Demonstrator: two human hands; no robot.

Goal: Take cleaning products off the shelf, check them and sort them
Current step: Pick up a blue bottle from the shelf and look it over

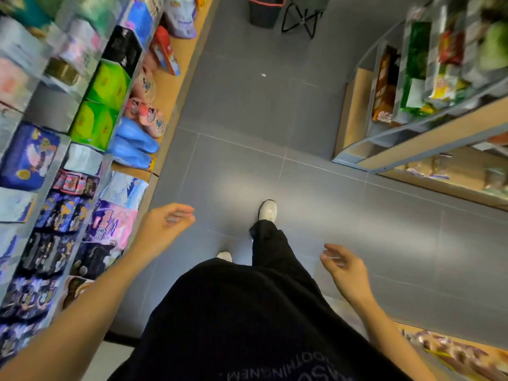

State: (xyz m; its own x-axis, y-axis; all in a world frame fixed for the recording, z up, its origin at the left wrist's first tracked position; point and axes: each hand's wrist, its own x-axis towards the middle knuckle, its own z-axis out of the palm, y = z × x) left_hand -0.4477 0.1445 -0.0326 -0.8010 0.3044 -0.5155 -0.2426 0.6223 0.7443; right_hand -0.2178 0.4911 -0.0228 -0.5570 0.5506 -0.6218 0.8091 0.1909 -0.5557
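Both hands hang free over the grey floor. The left hand (pixel 167 224) has loosely curled fingers and grasps nothing, just beside the wooden lip of the left shelf (pixel 187 42). The right hand (pixel 347 270) is likewise released, well apart from any shelf. Glossy soft packs (pixel 110 226) crowd the left tiers, with blue pouches (pixel 132 144) further along the lowest board. Smooth square floor tiles (pixel 302 174) leave a wide aisle to the metal-framed right shelf (pixel 439 136). A dark bin (pixel 265 12) and a folding stool (pixel 302 20) stand at the far end.

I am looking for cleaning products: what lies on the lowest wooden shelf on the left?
Blue pouches, pink pouches, a red-topped pack and a white-blue bag lie there. The green packs above hide whatever is further back.
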